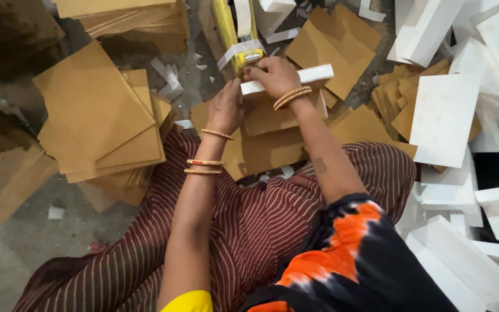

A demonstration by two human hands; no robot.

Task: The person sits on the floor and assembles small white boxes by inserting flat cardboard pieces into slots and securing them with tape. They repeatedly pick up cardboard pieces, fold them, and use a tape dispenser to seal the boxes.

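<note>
At your far left a loose stack of flat, matte brown cardboard sheets lies fanned across the grey floor, square-cut edges overlapping. Moving inward, your left hand stands edge-up with its fingers pressed together, fingertips touching the left end of the long white rectangular bar that you hold over your lap, just above more brown sheets. That bar is smooth, pale and straight-edged, lying nearly level and tilted up slightly to the right. Just behind it stands a yellow tape dispenser with a strip of white tape trailing over its nose, close to the bar's left end. Your right hand curls over the bar's middle, fingers wrapped round it in a closed grip, gold bangles at the wrist. Further right, thick white rectangular foam-like slabs are heaped in a jumble, chalky and blunt-cornered, some leaning on another pile of brown card.
</note>
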